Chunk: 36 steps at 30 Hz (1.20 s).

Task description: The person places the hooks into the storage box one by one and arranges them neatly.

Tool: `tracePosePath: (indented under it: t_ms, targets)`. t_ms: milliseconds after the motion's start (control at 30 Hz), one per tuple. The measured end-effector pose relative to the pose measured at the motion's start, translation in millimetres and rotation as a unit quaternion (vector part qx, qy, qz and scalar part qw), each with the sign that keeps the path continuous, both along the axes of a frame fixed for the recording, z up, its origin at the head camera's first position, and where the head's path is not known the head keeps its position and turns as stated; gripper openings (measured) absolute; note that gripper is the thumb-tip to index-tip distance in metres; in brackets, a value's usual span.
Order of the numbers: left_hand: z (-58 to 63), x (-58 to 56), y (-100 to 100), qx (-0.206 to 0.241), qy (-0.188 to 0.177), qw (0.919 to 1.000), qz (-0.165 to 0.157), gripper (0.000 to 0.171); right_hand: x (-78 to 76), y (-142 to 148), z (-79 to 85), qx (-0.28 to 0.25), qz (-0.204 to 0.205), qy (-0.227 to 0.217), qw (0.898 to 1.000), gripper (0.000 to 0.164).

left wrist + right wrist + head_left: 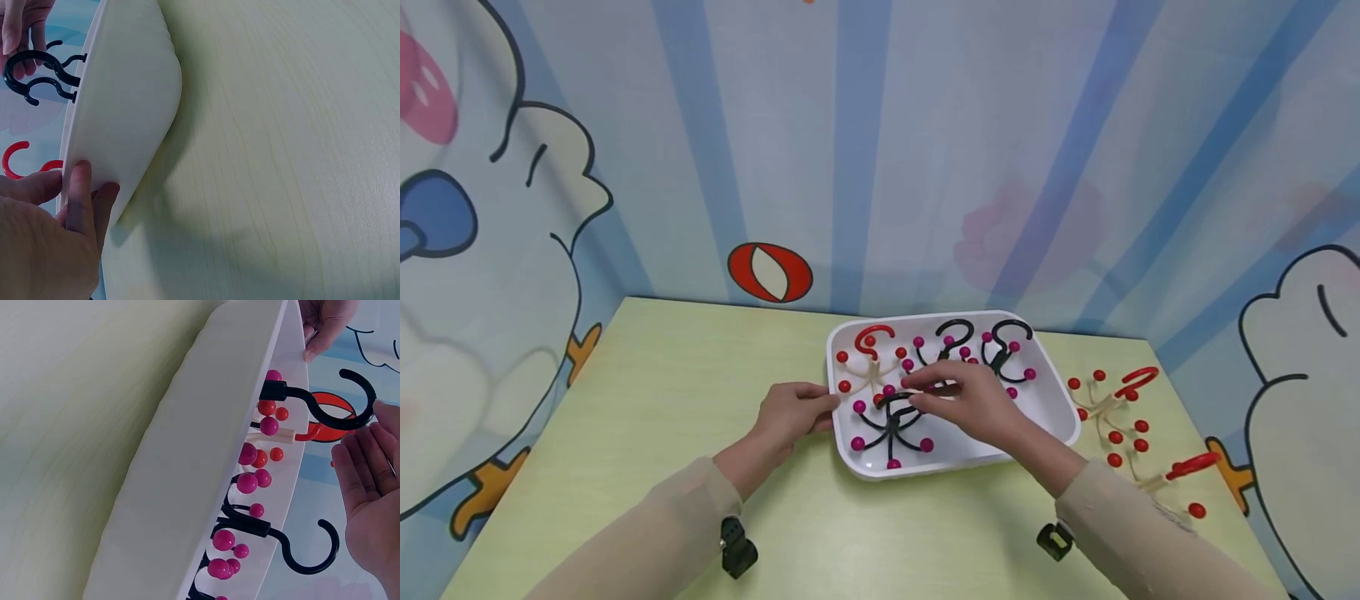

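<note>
My left hand (795,414) pinches the left rim of a white tray (1045,417), thumb on top and fingers against the outer wall. Inside, a black scalp massager (892,429) with a hook handle and magenta balls stands on its splayed legs. Above it hovers my right hand (966,400), fingers nearly straight, thumb right at the end of the black hook (359,419). Also in the tray are a cream scalp massager (874,371) with a red hook and red balls, and two more black ones, one (953,340) partly hidden behind my right hand.
Right of the tray, two cream massagers with red hooks, one farther back (1105,406) and one nearer (1157,482), lie on the pale wooden table (625,433). The nearer one is partly hidden by my right sleeve. A printed cloth wall (910,167) rises behind.
</note>
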<state>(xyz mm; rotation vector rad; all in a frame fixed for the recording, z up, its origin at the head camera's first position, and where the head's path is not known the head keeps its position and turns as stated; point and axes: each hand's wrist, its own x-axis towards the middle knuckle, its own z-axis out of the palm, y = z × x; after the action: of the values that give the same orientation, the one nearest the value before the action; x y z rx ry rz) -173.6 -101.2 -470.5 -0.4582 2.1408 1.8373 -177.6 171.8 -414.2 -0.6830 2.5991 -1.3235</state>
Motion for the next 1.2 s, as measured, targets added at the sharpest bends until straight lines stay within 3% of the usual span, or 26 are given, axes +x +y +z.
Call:
tracePosePath:
  t_ms: [400, 1000, 1200]
  targets:
    - [1.0, 0.4, 0.8, -0.007, -0.001, 1.0, 0.0, 0.033, 2.3, 39.1, 14.0, 0.049, -0.022, 0.042, 0.998, 0.028]
    - [-2.9, -0.8, 0.3, -0.009, 0.001, 1.0, -0.002, 0.034, 6.7, 119.5, 49.3, 0.105, -0.103, 0.047, 0.988, 0.038]
    - [-2.7, -1.4, 1.5, -0.015, 0.0, 0.9999, -0.001, 0.035, 5.2, 147.8, 52.0, 0.118, -0.121, 0.062, 0.984, 0.041]
